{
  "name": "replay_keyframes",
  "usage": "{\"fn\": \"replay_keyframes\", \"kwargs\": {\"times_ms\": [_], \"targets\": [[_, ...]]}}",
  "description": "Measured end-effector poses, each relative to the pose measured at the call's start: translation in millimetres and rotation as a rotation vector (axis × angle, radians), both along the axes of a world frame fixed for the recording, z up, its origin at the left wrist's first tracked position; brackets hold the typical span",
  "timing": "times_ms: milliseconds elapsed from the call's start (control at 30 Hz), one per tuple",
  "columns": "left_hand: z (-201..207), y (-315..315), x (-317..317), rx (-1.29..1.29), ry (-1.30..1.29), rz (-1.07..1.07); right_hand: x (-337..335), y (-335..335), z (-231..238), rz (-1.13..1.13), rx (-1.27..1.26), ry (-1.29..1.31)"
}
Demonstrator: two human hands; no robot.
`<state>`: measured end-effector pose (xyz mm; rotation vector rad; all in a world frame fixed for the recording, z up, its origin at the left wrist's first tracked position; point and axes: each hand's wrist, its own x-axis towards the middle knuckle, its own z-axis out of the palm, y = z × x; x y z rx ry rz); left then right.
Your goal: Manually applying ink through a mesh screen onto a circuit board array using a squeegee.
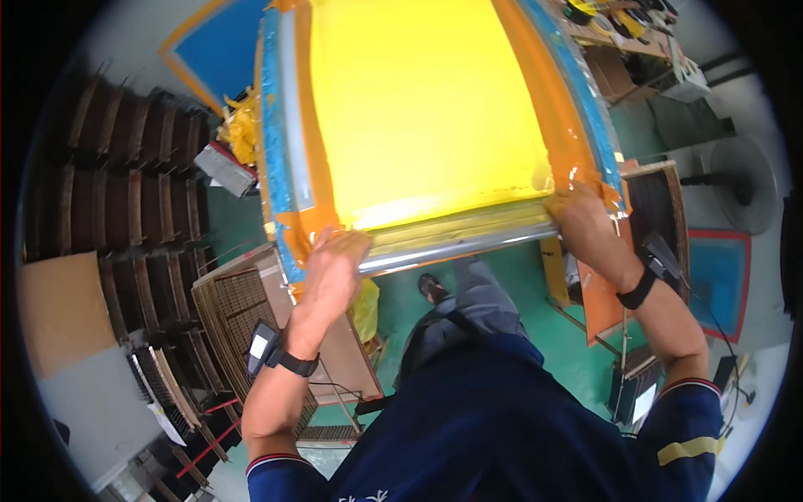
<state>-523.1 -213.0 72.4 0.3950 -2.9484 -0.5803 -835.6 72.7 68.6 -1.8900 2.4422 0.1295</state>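
A screen printing frame (269,159) stretches away in front of me, its sides covered with orange and blue tape. Bright yellow ink covers its middle area (427,109). Along the near edge runs a silver metal bar (456,253), with a yellow-smeared strip just beyond it. My left hand (335,263) is closed over the near left end of this edge. At the near right end, my right hand (588,224) is closed on the edge too, its fingers curled over the taped corner. The undersides of the edge and my thumbs are mostly hidden.
Dark racks (134,201) stand along the left, near a wooden-framed stack (238,309). A fan (740,180) and a red-edged blue screen (719,280) are at the right. Tools and tape rolls lie on a bench (640,42) at the far right. Green floor (535,309) shows below.
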Motion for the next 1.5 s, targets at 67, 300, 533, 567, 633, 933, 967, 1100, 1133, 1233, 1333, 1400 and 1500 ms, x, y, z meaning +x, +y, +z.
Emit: {"fn": "replay_keyframes", "kwargs": {"times_ms": [67, 300, 533, 567, 633, 933, 967, 1100, 1133, 1233, 1333, 1400, 1500], "targets": [[1.9, -1.8, -7.4, 0.010, 0.005, -0.002, 4.4, -1.1, -0.5, 0.052, -0.119, 0.048], [-7.9, -10.4, -17.2, -0.049, -0.077, -0.016, 15.4, -2.0, -5.7, -0.018, -0.053, 0.062], [-17.7, -48.8, -61.5, -0.179, 0.012, -0.077, -26.4, -34.3, -26.2, 0.007, -0.218, 0.123], [-17.3, -58.4, -70.8, -0.175, 0.010, -0.082, -37.1, -43.3, -24.4, 0.020, -0.240, 0.106], [-16.9, -76.1, -88.9, -0.165, 0.024, -0.085, -56.7, -66.1, -20.7, -0.025, -0.147, 0.079], [-24.7, -182.5, -181.7, -0.188, 0.042, -0.114, -156.9, -166.6, -28.0, -0.108, -0.111, 0.083], [-25.2, -196.2, -194.3, -0.203, 0.023, -0.117, -170.5, -179.3, -28.4, -0.109, -0.094, 0.110], [-26.0, -251.8, -245.0, -0.226, 0.004, -0.092, -222.5, -233.9, -26.2, -0.112, -0.035, 0.141], [-26.2, -265.7, -257.6, -0.223, -0.041, -0.071, -234.9, -248.5, -26.6, -0.138, -0.010, 0.148], [-26.2, -308.9, -300.2, -0.297, -0.121, -0.042, -279.1, -296.3, -26.8, -0.175, 0.025, 0.189], [-25.6, -353.6, -342.1, -0.311, -0.172, -0.011, -324.2, -339.4, -27.5, -0.110, -0.069, 0.169], [-27.4, -384.1, -368.6, -0.360, -0.163, -0.035, -352.5, -368.1, -28.6, -0.053, -0.099, 0.231], [-32.5, -435.3, -409.3, -0.424, -0.137, -0.043, -397.7, -415.8, -29.0, -0.066, -0.169, 0.198]]}}
